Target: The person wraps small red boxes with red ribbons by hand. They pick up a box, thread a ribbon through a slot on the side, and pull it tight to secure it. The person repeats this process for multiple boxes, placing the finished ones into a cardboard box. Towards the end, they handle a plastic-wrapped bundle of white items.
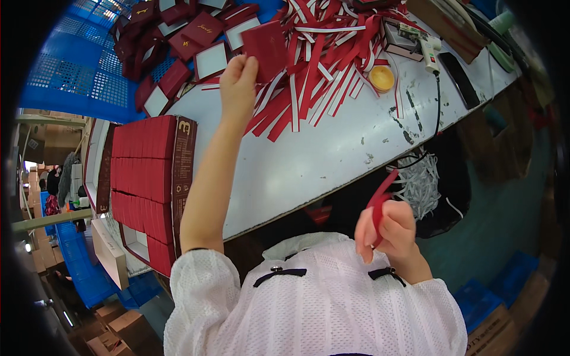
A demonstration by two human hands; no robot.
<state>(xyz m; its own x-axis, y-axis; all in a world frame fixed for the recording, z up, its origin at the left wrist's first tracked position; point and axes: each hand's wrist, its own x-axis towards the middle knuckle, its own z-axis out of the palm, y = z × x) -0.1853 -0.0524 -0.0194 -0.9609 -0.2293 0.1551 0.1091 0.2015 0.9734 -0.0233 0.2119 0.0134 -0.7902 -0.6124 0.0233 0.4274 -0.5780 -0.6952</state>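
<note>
My left hand (238,86) reaches out over the table and pinches a dark red gift box (265,50) by its near corner; whether it is a whole box or only a lid I cannot tell. Close to my body, on the right, my right hand (393,231) is closed on a red ribbon strip (380,202), which bends up out of the fingers. Beyond the held box spreads a heap of red ribbon strips (332,77) with white backing. To its left lie many dark red boxes (199,32), several showing white insides.
At the left, a carton (183,154) is packed with rows of red boxes (141,172). A blue perforated crate (89,77) stands behind it. On the right are a yellow round tub (381,78), a corded glue gun (428,53) and a black phone (459,80). White shreds (418,187) fill a black bag below.
</note>
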